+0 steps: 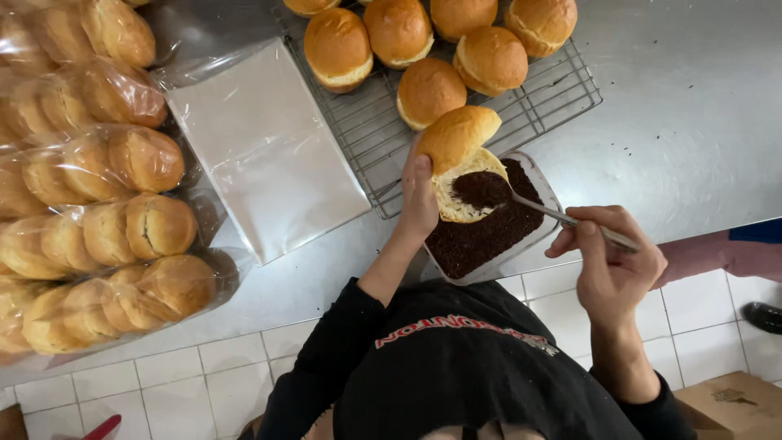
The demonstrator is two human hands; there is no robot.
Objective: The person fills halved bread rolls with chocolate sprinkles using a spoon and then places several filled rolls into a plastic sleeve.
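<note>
My left hand holds a split golden bun open above a clear plastic tub of dark chocolate sprinkles. A heap of sprinkles lies on the bun's pale lower half. My right hand grips a metal spoon by its handle, with the bowl end resting on the sprinkles inside the bun. Both black sleeves are pushed up the forearms.
A wire cooling rack at the back carries several whole buns. Clear bags of packed buns are stacked at the left beside a pile of flat plastic bags. The steel counter ends near my body. A cardboard box sits on the tiled floor.
</note>
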